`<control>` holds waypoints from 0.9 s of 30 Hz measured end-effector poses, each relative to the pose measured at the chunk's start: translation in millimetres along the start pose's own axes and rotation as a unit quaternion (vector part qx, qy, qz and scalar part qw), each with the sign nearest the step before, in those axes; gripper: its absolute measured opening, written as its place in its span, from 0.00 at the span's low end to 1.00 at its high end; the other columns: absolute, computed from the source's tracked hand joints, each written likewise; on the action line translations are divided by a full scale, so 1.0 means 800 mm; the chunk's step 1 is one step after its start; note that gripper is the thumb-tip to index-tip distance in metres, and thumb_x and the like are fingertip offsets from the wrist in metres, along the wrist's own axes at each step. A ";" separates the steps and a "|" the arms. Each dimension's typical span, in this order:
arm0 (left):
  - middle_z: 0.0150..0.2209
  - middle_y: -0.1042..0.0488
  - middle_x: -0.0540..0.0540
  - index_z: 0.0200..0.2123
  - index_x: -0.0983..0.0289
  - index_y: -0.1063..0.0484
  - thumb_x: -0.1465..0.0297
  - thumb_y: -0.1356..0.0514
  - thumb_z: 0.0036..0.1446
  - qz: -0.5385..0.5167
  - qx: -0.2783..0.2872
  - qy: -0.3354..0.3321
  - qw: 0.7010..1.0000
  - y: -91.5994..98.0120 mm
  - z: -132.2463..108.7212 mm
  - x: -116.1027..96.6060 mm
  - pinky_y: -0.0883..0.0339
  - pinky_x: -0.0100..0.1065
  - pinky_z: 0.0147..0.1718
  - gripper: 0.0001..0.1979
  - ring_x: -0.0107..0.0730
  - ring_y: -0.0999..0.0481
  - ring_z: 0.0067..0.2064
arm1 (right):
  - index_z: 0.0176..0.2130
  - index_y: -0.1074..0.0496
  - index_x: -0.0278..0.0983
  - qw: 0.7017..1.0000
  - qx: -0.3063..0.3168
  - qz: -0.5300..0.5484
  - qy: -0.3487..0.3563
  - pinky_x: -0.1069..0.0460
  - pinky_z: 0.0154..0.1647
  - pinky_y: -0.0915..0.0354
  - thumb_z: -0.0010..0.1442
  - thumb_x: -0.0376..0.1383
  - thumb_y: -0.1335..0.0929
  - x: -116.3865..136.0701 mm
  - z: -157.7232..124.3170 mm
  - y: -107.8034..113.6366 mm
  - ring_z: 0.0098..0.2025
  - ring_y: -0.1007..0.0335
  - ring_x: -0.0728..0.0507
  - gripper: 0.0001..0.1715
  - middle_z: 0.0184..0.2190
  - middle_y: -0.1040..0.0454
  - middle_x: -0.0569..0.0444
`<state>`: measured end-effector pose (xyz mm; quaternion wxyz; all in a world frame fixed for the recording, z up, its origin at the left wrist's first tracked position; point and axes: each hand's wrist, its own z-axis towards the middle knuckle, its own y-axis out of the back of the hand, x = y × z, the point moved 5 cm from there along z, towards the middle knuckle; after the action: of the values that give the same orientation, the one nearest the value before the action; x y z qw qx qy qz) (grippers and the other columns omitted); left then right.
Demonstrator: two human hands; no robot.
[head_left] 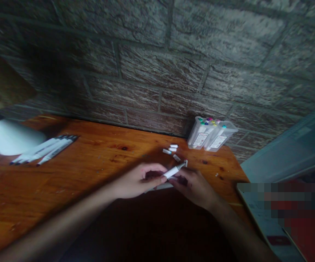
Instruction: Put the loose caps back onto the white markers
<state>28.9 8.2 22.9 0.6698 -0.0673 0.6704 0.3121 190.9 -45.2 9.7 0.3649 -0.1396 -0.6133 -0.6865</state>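
My left hand [141, 180] is closed in a pinch on a white marker [174, 170], which points up and to the right over a wooden table [97, 156]. My right hand [194, 187] sits just right of it with its fingers curled under the marker's near end. A small cap [186, 162] is at the marker's tip. Several loose white caps [171, 150] lie on the wood just beyond the hands.
Two clear plastic cases of markers [210, 134] stand against the brick wall at the back right. A row of white markers [44, 149] lies at the left by a white object [10, 136]. A book or box [269, 218] lies at the right edge.
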 end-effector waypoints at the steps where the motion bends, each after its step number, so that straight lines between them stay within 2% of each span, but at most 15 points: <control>1: 0.44 0.21 0.55 0.48 0.65 0.24 0.66 0.42 0.66 0.006 0.002 -0.005 1.000 0.000 0.000 0.001 0.33 0.29 0.44 0.13 0.32 0.24 0.44 | 0.38 0.25 0.38 1.000 0.000 -0.001 0.000 0.55 0.33 0.36 0.64 0.32 0.31 0.000 0.000 0.000 0.31 0.28 0.48 0.03 0.33 0.22 0.54; 5: 0.47 0.22 0.54 0.49 0.64 0.24 0.67 0.43 0.67 0.020 0.006 -0.023 1.000 -0.001 0.000 0.004 0.34 0.31 0.50 0.12 0.33 0.24 0.48 | 0.39 0.25 0.37 1.000 -0.002 -0.005 0.006 0.55 0.32 0.36 0.63 0.32 0.31 0.001 0.000 -0.002 0.31 0.28 0.48 0.03 0.33 0.22 0.53; 12: 0.46 0.21 0.53 0.48 0.64 0.24 0.67 0.42 0.66 0.037 0.001 -0.024 0.999 -0.005 -0.001 -0.002 0.34 0.31 0.49 0.12 0.33 0.24 0.48 | 0.35 0.25 0.37 1.000 -0.008 -0.017 0.006 0.54 0.31 0.37 0.63 0.33 0.30 -0.002 -0.002 -0.004 0.29 0.28 0.47 0.03 0.30 0.22 0.53; 14: 0.45 0.21 0.54 0.48 0.64 0.24 0.66 0.42 0.66 0.054 0.003 -0.018 0.998 -0.007 -0.002 -0.003 0.33 0.31 0.48 0.12 0.33 0.23 0.47 | 0.35 0.24 0.37 1.000 0.001 -0.023 0.001 0.53 0.33 0.34 0.63 0.33 0.31 -0.001 -0.002 -0.005 0.31 0.26 0.46 0.04 0.31 0.21 0.52; 19: 0.43 0.20 0.53 0.47 0.62 0.24 0.65 0.43 0.66 0.090 0.009 -0.017 0.996 -0.011 -0.006 -0.005 0.32 0.30 0.44 0.11 0.32 0.22 0.43 | 0.40 0.24 0.39 0.999 0.033 -0.016 0.009 0.51 0.45 0.31 0.64 0.28 0.33 0.009 -0.004 -0.005 0.43 0.23 0.43 0.08 0.42 0.20 0.51; 27: 0.42 0.20 0.52 0.47 0.63 0.24 0.64 0.43 0.67 0.100 0.007 -0.011 0.995 -0.009 -0.007 -0.003 0.32 0.30 0.43 0.12 0.32 0.23 0.43 | 0.38 0.24 0.37 0.998 0.034 -0.048 -0.001 0.51 0.40 0.31 0.64 0.32 0.32 0.005 -0.007 -0.006 0.39 0.23 0.43 0.05 0.37 0.19 0.50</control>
<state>28.0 -1.0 22.0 0.6429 0.0079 0.6685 0.3737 186.3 -51.6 7.1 0.3356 -0.0982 -0.6425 -0.6819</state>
